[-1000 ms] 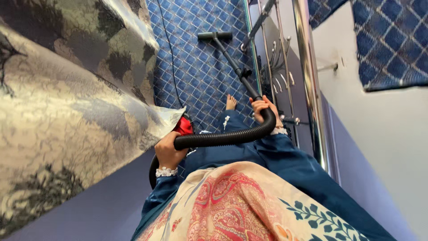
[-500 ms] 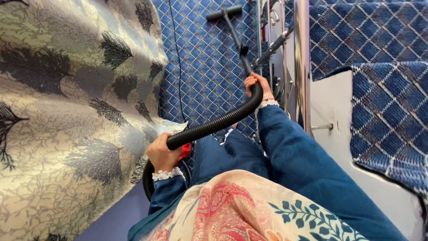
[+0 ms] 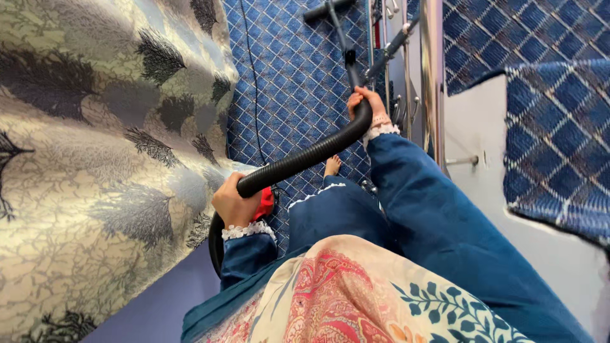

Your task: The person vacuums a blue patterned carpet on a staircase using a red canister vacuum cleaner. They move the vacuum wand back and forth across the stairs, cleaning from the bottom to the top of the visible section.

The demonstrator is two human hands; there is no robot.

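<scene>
Vacuuming underway: left hand grips the black ribbed vacuum hose, right hand clasps its wand, nozzle on the blue diamond-patterned carpet; next stroke needs steady guidance.

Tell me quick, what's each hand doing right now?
Left hand: closed around the black ribbed vacuum hose.
Right hand: closed on the hose's upper end, where it joins the wand.
</scene>
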